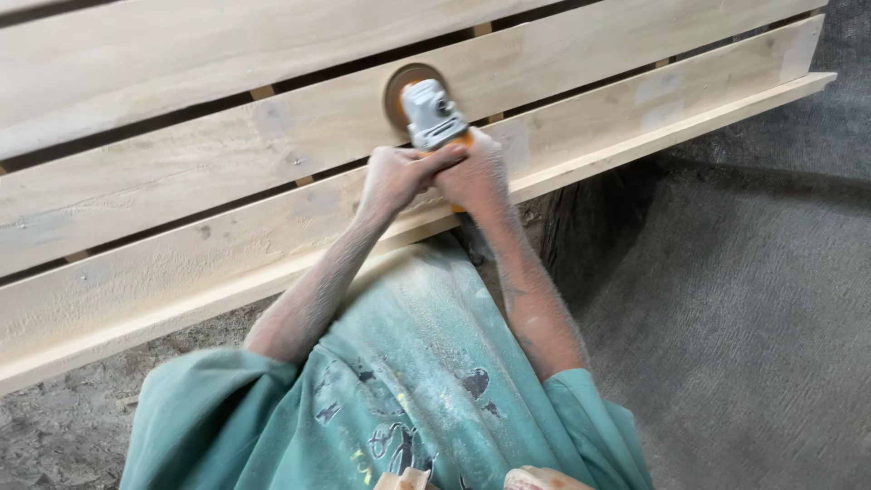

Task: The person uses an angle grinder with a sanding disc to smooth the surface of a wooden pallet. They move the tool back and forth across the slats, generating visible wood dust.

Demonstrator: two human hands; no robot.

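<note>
Both of my hands grip an orange and grey angle grinder (pixel 434 116). My left hand (pixel 396 177) wraps the body from the left, and my right hand (pixel 474 172) holds it from the right. Its brown sanding disc (pixel 400 86) lies flat on a pale wooden slat (pixel 272 136) of a slatted wooden frame. My forearms and green shirt are coated with fine sawdust.
The slatted frame (pixel 181 263) runs across the upper view, with dark gaps between its boards and a narrow lip along the near edge. Grey dusty floor (pixel 744 318) lies to the right. Sawdust-covered ground (pixel 63 426) sits at lower left.
</note>
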